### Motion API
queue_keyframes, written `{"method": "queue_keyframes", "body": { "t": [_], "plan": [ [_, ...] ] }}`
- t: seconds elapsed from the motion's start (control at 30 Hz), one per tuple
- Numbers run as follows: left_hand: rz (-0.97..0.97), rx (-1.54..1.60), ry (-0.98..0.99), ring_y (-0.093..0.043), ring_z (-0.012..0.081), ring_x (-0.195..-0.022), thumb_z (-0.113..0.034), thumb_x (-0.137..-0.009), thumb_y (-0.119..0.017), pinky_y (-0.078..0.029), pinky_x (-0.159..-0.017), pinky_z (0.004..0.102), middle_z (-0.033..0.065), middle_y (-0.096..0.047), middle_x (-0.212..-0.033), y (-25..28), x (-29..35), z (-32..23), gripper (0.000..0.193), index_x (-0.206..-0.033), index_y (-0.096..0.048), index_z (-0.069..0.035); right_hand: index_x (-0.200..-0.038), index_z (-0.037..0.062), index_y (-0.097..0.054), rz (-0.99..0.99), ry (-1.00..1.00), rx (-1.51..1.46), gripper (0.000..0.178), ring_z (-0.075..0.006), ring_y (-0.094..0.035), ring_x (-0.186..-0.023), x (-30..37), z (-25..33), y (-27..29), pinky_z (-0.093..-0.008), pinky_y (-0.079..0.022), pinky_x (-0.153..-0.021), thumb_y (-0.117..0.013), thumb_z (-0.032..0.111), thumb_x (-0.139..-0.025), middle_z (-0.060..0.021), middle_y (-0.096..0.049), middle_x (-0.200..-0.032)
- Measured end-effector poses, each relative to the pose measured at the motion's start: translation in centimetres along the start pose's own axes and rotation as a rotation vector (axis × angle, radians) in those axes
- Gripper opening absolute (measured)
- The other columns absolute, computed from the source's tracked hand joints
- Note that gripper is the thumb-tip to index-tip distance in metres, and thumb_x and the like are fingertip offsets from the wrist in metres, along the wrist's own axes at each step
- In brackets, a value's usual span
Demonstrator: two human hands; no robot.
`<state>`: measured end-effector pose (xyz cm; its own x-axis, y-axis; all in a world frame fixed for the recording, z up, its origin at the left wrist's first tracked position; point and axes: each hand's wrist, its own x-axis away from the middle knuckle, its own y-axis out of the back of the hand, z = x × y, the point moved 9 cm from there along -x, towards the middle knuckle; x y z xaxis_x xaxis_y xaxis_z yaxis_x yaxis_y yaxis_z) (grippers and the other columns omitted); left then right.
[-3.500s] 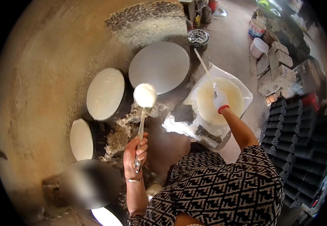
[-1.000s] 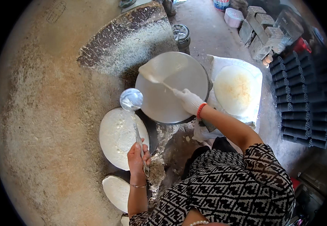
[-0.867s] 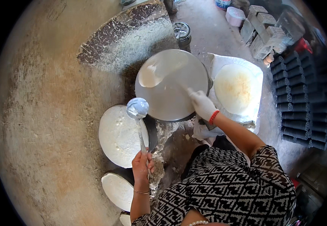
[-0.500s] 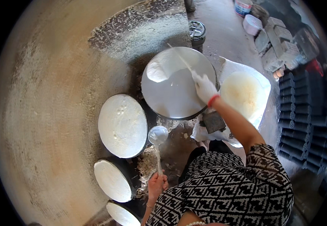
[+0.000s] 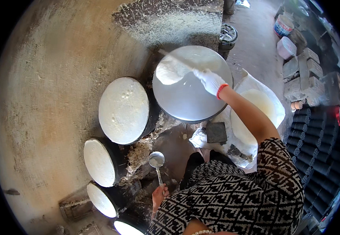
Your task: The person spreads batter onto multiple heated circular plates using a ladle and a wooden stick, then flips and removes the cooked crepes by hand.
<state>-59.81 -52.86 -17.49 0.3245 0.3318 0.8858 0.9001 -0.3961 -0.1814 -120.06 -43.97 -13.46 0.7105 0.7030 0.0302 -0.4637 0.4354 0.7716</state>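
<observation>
My right hand (image 5: 211,81), in a white glove, grips a thin flat spreader stick (image 5: 181,61) that is blurred by motion. The stick lies over the far part of a large round griddle (image 5: 193,105). White batter (image 5: 168,75) sits in a thick patch at the griddle's left, with a thinner film along the far edge. Low and nearer me, my left hand (image 5: 160,194) is closed round the handle of a metal ladle (image 5: 156,159). The ladle's bowl, whitish inside, hangs apart from the griddles.
Several round griddles covered in white, such as this one (image 5: 124,110), line the wall (image 5: 60,98) at left. A round pale sheet (image 5: 262,102) lies on white cloth (image 5: 276,110) at right, near a dark square block (image 5: 216,132). Bricks (image 5: 314,68) and stacked dark tiles (image 5: 314,156) stand farther right.
The stick has swung leftward and lies flatter across the griddle. The film of batter reaches farther right along the far edge. My view has shifted, and the ladle sits lower in it.
</observation>
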Motion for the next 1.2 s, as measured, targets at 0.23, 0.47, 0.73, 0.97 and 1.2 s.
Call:
{"method": "queue_keyframes", "body": {
  "t": [0.23,0.47,0.73,0.97,1.2],
  "plan": [
    [-0.116,-0.05,-0.034,-0.046,0.0084,-0.059,-0.024,-0.101,-0.053,-0.04,-0.05,0.0266,0.0026,-0.056,-0.082,-1.4,0.8,1.0,0.027,-0.111,-0.055,0.0,-0.135,0.0105,-0.049,0.057,0.159,-0.059,0.045,-0.0394,-0.058,-0.096,5.1,-0.9,0.0,-0.0437,-0.048,-0.082,-0.049,0.003,-0.09,-0.0229,-0.059,-0.103],
    [-0.035,-0.011,0.019,-0.046,0.0082,-0.058,-0.024,-0.1,-0.054,-0.041,-0.048,0.0282,0.0023,-0.056,-0.081,-1.3,-0.4,3.0,0.031,-0.115,-0.054,0.003,-0.13,0.0143,-0.052,0.167,0.459,0.04,0.04,-0.0414,-0.06,-0.089,2.6,1.3,-2.6,-0.0455,-0.05,-0.079,-0.051,0.008,-0.091,-0.0215,-0.059,-0.103],
    [-0.147,0.051,-0.014,-0.045,0.0086,-0.059,-0.024,-0.1,-0.054,-0.039,-0.049,0.026,0.0019,-0.054,-0.081,-2.0,1.9,5.1,0.029,-0.111,-0.056,0.003,-0.121,0.008,-0.06,0.075,0.427,-0.081,0.031,-0.0376,-0.058,-0.108,-0.5,0.8,0.6,-0.043,-0.045,-0.096,-0.053,0.009,-0.091,-0.0171,-0.062,-0.118],
    [-0.158,0.062,-0.006,-0.045,0.0087,-0.06,-0.023,-0.099,-0.054,-0.039,-0.05,0.0264,0.0015,-0.053,-0.081,-1.7,3.0,5.5,0.027,-0.11,-0.056,0.002,-0.121,0.0077,-0.059,0.475,0.557,0.093,0.032,-0.0362,-0.059,-0.097,4.7,-1.1,3.5,-0.0403,-0.047,-0.086,-0.053,0.009,-0.09,-0.019,-0.061,-0.104],
    [-0.079,0.022,0.092,-0.046,0.0094,-0.061,-0.023,-0.099,-0.055,-0.042,-0.051,0.028,0.0019,-0.055,-0.081,0.8,-0.3,4.1,0.028,-0.11,-0.057,0.002,-0.12,0.0116,-0.061,0.286,0.321,-0.047,0.037,-0.0348,-0.056,-0.081,9.8,-3.3,4.5,-0.0408,-0.046,-0.072,-0.055,0.001,-0.084,-0.0171,-0.055,-0.086]
  ]
}}
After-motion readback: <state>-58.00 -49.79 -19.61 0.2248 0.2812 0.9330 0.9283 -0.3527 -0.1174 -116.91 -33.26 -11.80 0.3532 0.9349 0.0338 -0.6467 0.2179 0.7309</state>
